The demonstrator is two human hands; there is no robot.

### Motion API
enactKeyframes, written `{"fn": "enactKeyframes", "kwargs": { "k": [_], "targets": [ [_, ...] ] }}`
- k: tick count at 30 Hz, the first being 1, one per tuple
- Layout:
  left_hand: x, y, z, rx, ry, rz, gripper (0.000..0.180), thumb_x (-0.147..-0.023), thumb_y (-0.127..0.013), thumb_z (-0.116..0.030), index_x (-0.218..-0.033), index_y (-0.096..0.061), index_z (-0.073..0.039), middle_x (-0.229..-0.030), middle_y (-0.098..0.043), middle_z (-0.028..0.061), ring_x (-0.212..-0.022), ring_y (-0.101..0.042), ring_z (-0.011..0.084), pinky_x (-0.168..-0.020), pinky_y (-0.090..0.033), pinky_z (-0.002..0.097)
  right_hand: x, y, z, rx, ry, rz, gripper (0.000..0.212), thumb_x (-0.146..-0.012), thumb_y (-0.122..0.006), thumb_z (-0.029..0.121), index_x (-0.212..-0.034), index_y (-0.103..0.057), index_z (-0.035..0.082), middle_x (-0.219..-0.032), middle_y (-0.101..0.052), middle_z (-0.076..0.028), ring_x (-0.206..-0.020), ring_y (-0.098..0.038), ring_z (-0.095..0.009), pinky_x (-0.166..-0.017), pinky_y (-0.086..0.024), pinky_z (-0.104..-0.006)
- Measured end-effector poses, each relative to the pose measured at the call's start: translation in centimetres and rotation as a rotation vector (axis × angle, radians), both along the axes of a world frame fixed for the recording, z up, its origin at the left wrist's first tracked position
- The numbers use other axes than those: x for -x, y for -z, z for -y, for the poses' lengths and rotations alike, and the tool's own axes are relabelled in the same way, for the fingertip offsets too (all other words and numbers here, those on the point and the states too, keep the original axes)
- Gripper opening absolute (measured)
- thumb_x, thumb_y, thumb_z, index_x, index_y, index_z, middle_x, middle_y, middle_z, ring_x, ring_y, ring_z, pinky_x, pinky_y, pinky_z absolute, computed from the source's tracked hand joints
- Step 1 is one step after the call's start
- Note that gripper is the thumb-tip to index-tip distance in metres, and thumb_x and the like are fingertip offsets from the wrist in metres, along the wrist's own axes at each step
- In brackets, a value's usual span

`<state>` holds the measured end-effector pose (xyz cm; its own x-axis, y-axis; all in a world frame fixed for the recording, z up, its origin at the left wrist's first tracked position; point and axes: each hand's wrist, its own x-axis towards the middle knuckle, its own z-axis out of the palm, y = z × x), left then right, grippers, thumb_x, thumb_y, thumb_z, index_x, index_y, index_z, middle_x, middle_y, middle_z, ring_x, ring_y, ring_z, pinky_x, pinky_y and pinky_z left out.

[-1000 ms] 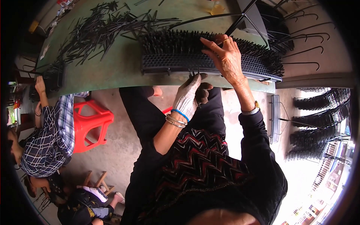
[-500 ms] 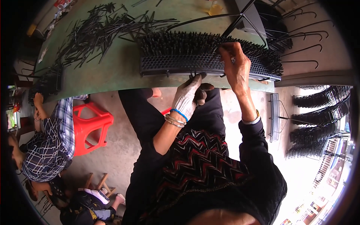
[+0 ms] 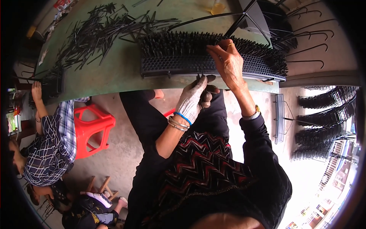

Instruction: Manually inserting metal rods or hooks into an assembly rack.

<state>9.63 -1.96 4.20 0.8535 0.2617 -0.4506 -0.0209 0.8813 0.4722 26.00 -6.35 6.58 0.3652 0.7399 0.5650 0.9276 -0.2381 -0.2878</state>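
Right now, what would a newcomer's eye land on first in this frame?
First the long black perforated bar bristling with thin black pins, lying along the near edge of the green table. The right hand rests its fingers among those pins, while the gloved left hand holds a few pins just below the bar. Off to the left, a bright red plastic stool stands beside a seated person in a plaid shirt.

Bare green table left of spiked rack

Left hand hides most of the thin pins it grips; right hand covers part of the perforated block. Tabletop far edge cut off.
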Motion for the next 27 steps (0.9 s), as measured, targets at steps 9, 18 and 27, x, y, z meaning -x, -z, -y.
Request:
{"fn": "enactKeyframes", "kwargs": {
  "k": [9, 18, 27],
  "targets": [
    [-0.2, -0.5, 0.4, -0.092, 0.114, 0.027, 0.041, -0.101, -0.047, -0.038, -0.119, -0.057, -0.002, -0.085, -0.067, 0.0126, -0.053, -0.05, 0.0061, -0.043, -0.036, 0.019, 0.8, -2.2, 3.1, 0.238, -0.196, -0.872, 0.019, -0.089, -0.063, 0.011, -0.104, -0.065, 0.0, -0.086, -0.067, -0.009, -0.071, -0.063, -0.013, -0.065, -0.05, -0.0283],
    [0.1, 0.9, 0.1, 0.033, 0.164, 0.104, 0.036, -0.101, -0.048, -0.037, -0.114, -0.057, -0.005, -0.076, -0.062, 0.0095, -0.049, -0.045, 0.0052, -0.043, -0.033, 0.0202, -0.7, -1.1, 0.8, -0.281, 0.077, -0.16, 0.014, -0.091, -0.06, 0.004, -0.105, -0.055, 0.003, -0.086, -0.069, -0.011, -0.065, -0.063, -0.017, -0.059, -0.05, -0.0292],
    [-0.2, 1.1, 0.5, 0.039, 0.14, 0.016, 0.03, -0.101, -0.049, -0.031, -0.107, -0.06, -0.004, -0.078, -0.062, 0.0092, -0.049, -0.044, 0.0049, -0.041, -0.032, 0.02, -0.2, -0.3, 0.2, -0.04, 0.04, 0.008, 0.018, -0.082, -0.071, 0.013, -0.1, -0.07, 0.011, -0.092, -0.06, -0.007, -0.079, -0.062, -0.025, -0.067, -0.051, -0.0349]
  ]
}}
